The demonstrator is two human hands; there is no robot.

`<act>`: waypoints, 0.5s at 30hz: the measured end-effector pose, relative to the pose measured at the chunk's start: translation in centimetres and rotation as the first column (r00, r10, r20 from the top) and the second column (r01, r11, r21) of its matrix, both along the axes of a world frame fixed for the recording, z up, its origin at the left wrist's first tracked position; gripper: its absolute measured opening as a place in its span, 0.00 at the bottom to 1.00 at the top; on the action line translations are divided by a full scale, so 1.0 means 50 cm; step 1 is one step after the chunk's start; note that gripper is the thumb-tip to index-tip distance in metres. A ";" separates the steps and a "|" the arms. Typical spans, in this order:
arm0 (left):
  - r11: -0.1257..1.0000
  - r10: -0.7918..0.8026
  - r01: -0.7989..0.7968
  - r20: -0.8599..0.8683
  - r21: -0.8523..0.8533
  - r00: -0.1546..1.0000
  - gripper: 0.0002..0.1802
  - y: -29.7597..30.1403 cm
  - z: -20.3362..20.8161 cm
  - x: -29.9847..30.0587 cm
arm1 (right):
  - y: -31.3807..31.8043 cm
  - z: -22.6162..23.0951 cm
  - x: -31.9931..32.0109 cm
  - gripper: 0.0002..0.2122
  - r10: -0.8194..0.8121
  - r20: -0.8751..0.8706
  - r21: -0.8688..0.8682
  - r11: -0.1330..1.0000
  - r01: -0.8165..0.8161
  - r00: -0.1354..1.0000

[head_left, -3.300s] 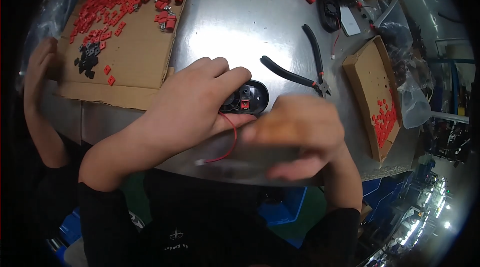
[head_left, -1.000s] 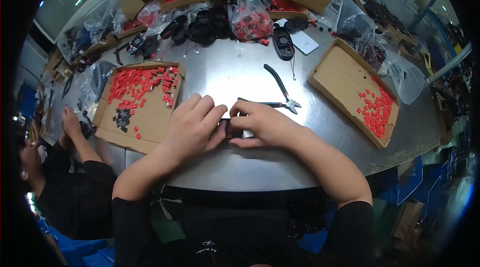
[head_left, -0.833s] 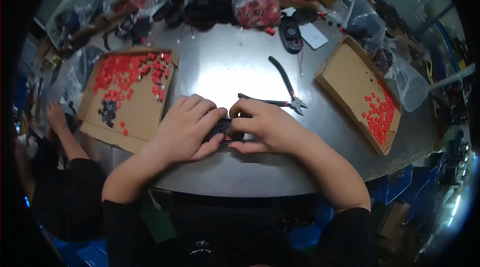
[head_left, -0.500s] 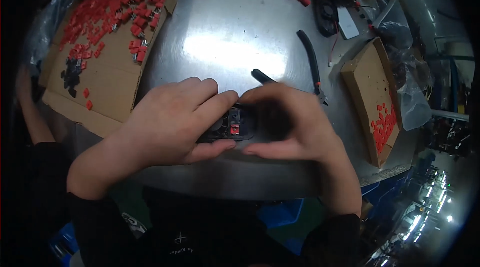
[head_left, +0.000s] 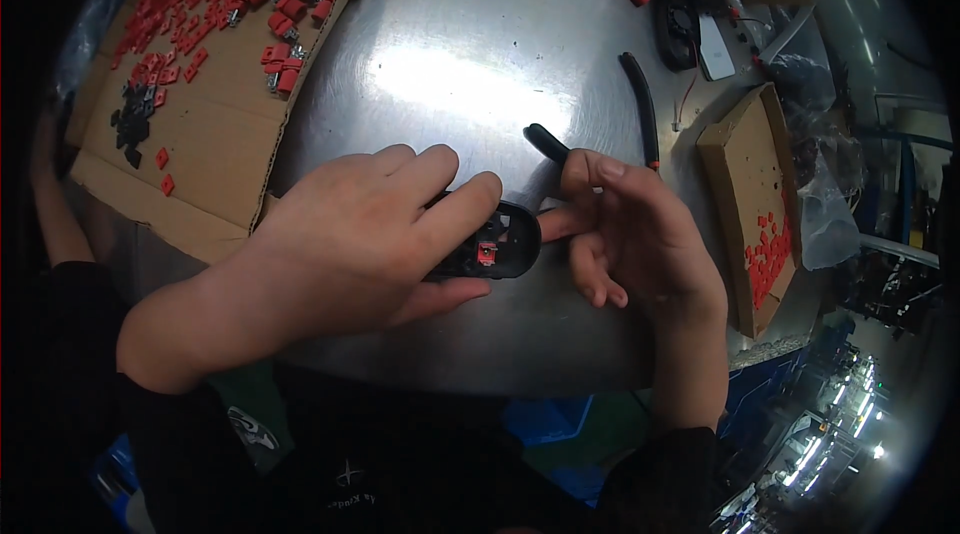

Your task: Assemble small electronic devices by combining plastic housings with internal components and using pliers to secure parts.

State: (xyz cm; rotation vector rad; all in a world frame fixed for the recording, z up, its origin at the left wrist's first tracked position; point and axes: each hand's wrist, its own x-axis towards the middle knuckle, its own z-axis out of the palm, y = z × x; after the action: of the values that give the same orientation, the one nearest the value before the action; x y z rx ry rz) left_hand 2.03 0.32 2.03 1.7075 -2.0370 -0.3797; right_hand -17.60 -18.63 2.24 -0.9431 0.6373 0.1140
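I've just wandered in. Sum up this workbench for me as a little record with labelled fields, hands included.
Left hand: the left hand grips a black oval housing
Right hand: the right hand is loosely open, one fingertip at the housing's rounded end; contact unclear
Inside housing: small red part
Left side: cardboard tray with red pieces and black pieces
Right side: narrower tray with red bits
Tool: black-handled pliers, partly hidden
Surface: shiny metal table

Left hand (head_left: 365, 234) holding black housing (head_left: 518, 252), right hand (head_left: 655, 239) at its end, pliers (head_left: 641, 104) beyond
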 end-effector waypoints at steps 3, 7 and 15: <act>1.000 0.014 -0.014 0.071 -0.012 0.997 0.32 0.001 0.001 -0.002 | -0.006 -0.007 0.000 0.16 0.002 0.002 0.079 0.997 -0.003 1.000; 1.000 0.023 -0.023 0.078 -0.003 0.997 0.31 -0.004 -0.003 -0.003 | -0.012 -0.012 -0.003 0.16 -0.003 0.003 0.108 0.994 0.003 1.000; 0.996 0.069 -0.072 0.078 0.043 0.995 0.32 0.014 -0.012 0.000 | 0.042 0.030 0.017 0.11 0.048 -0.081 -0.641 0.762 -0.089 0.996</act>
State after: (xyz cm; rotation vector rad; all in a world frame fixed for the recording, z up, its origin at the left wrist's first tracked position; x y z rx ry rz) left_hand 2.05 0.99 1.41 1.8426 -2.0291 -0.3456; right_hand -16.74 -16.51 3.76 -1.6443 0.7120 -0.0199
